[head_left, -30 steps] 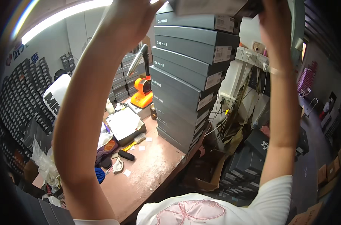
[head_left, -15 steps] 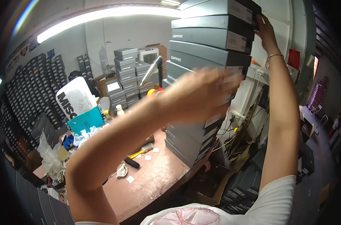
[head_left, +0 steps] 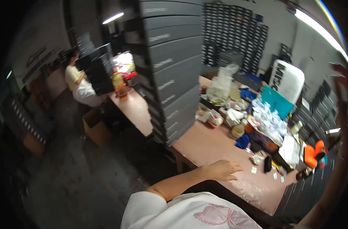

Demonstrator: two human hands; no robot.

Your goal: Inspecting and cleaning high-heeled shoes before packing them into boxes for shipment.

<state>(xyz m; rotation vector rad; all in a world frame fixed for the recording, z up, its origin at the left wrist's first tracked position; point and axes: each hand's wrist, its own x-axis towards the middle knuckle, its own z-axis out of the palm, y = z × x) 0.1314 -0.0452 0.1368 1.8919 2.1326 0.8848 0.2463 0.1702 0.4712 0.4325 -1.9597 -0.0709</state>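
Worktop (head_left: 216, 147), pink-surfaced, runs from the frame centre toward the lower right; its long axis lies on that diagonal. I see my left hand (head_left: 221, 170) at lower centre, at the near edge of the worktop. Its fingers (head_left: 235, 168) are loosely extended and slightly spread, pointing right, gripping nothing. The hand is palm-down; whether it rests on the surface or sits just above it I cannot tell. The forearm comes up from the lower centre, elbow bent, above a white shirt (head_left: 181, 213).

My right hand (head_left: 340, 74) is raised at the far right edge of the frame, blurred; I cannot tell whether its fingers are open or closed, or whether they touch anything.

A stack of grey boxes (head_left: 170, 65) stands upright on the far left end of the worktop, at upper centre. An orange tape dispenser (head_left: 313, 154) lies at right, near a small black object (head_left: 268, 163). Another person (head_left: 77, 82) stands at upper left.
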